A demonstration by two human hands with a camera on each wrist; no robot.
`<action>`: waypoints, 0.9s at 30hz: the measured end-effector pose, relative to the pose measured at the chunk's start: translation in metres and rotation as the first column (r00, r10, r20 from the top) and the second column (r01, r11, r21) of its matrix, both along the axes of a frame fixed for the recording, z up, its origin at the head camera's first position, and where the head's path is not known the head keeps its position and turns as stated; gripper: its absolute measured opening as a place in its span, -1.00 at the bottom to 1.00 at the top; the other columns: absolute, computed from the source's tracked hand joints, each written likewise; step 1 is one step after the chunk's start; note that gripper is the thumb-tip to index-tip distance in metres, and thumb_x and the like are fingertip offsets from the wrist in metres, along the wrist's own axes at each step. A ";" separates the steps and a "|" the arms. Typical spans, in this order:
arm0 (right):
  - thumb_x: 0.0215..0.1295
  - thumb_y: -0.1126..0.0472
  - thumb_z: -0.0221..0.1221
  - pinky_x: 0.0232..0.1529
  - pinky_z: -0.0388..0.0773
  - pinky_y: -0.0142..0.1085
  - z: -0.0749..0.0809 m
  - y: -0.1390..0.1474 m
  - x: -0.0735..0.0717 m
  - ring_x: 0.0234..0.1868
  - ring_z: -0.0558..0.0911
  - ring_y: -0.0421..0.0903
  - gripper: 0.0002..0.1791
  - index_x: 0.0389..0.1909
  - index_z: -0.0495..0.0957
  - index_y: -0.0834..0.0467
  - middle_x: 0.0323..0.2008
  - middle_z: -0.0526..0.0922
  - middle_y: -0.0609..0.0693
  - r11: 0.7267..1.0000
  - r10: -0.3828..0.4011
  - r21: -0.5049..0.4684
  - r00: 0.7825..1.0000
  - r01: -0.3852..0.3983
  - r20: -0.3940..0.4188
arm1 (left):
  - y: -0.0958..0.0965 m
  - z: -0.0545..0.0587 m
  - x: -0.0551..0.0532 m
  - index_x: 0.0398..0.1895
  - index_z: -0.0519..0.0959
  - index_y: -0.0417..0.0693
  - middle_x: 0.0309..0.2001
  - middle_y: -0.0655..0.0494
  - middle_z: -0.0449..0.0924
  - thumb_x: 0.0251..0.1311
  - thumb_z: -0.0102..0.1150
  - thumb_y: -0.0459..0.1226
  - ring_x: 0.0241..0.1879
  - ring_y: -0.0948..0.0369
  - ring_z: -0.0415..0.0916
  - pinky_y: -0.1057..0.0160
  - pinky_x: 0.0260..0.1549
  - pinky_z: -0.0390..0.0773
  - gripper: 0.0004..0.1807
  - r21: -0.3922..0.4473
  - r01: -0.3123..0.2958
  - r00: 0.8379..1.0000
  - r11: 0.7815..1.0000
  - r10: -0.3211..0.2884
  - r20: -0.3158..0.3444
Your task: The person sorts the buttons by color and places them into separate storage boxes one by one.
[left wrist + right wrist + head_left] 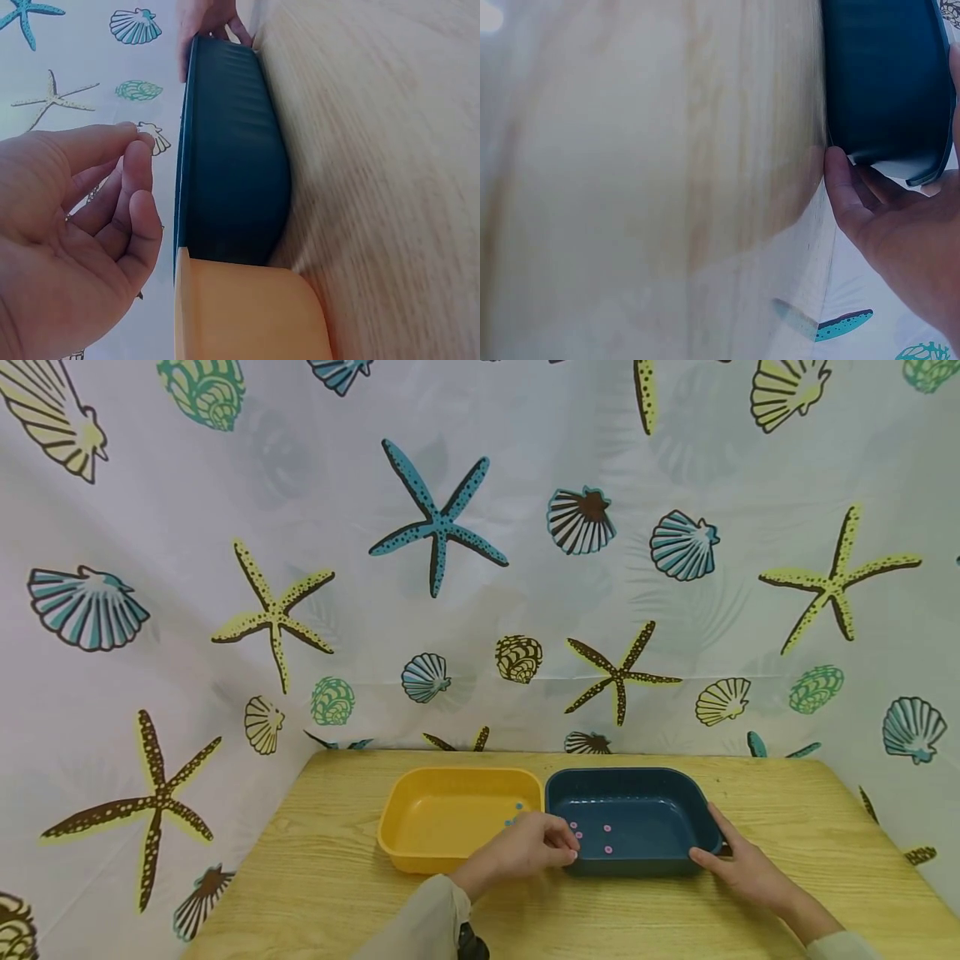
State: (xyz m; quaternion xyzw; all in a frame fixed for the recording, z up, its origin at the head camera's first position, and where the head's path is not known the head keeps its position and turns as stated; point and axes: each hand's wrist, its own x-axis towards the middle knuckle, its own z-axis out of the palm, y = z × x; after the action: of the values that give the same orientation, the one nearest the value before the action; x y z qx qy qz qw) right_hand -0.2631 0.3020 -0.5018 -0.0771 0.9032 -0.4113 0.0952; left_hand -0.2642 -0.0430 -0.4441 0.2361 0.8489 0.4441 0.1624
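On the wooden table a dark blue tray (630, 866) stands right beside a yellow tray (420, 862). Several small pink rings (607, 828) lie inside the dark blue one. A few small blue rings (519, 807) show in the yellow tray, partly covered by my left hand (528, 847). That hand is over the near left corner of the dark blue tray, thumb and forefinger tips together; nothing shows between them in the left wrist view. My right hand (750, 872) grips the dark blue tray's right end, thumb at the near corner and fingers along the side.
A white curtain (480, 610) printed with shells and starfish hangs behind the table and along both sides. Wooden tabletop (315, 860) extends in front of the trays and to either side. A dark band (471, 941) is on the left wrist.
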 end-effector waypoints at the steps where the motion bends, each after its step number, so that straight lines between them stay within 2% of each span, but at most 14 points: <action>1: 0.34 -0.06 0.11 0.15 0.29 0.11 0.000 0.000 0.000 0.24 0.28 0.38 0.00 0.47 -0.35 0.25 0.36 -0.11 0.51 1.000 -0.003 -0.001 1.000 0.003 0.000 | 0.000 0.001 -0.001 -0.36 0.66 -0.06 -0.39 0.26 0.60 0.17 0.26 -0.34 -0.42 0.31 0.51 0.36 -0.40 0.50 -0.98 0.012 -0.008 1.000 1.000 0.008 0.005; 8: 0.34 -0.06 0.12 0.15 0.29 0.11 -0.001 0.000 0.001 0.24 0.29 0.38 0.00 0.48 -0.34 0.24 0.36 -0.10 0.52 1.000 -0.004 -0.003 1.000 0.004 -0.005 | 0.003 0.003 -0.012 -0.30 0.67 -0.02 -0.42 0.22 0.58 0.21 0.22 -0.29 -0.37 0.12 0.55 0.33 -0.40 0.52 -0.94 0.055 -0.036 0.999 0.998 0.036 0.008; 12: 0.34 -0.06 0.12 0.15 0.29 0.11 -0.001 0.000 0.001 0.24 0.28 0.37 0.00 0.48 -0.34 0.23 0.36 -0.11 0.51 1.000 -0.002 -0.004 1.000 0.002 -0.002 | 0.007 0.005 -0.018 -0.30 0.66 -0.05 -0.42 0.19 0.59 0.21 0.22 -0.31 -0.40 0.16 0.53 0.34 -0.41 0.52 -0.94 0.065 -0.058 0.998 0.996 0.058 -0.002; 18: 0.34 -0.06 0.12 0.15 0.29 0.11 -0.002 0.001 0.001 0.25 0.28 0.37 0.01 0.48 -0.35 0.23 0.36 -0.10 0.51 1.000 -0.001 -0.002 1.000 0.001 0.008 | 0.013 0.007 -0.029 -0.29 0.66 -0.08 -0.42 0.17 0.58 0.22 0.21 -0.34 -0.41 0.24 0.50 0.32 -0.37 0.53 -0.94 0.065 -0.104 0.994 0.992 0.103 0.022; 27: 0.34 -0.07 0.11 0.15 0.30 0.10 -0.003 0.001 0.000 0.25 0.27 0.37 0.01 0.48 -0.35 0.22 0.37 -0.11 0.50 1.000 -0.001 0.006 1.000 0.001 0.009 | 0.020 0.005 -0.047 -0.30 0.67 -0.08 -0.43 0.20 0.57 0.21 0.22 -0.33 -0.39 0.17 0.53 0.32 -0.41 0.51 -0.94 0.012 -0.119 0.992 0.993 0.119 -0.038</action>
State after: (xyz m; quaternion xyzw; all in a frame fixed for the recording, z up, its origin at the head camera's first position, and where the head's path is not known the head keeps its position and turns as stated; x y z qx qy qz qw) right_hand -0.2633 0.3028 -0.5049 -0.0747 0.9041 -0.4089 0.0993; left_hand -0.3107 -0.0228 -0.4391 0.1945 0.8622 0.4526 0.1180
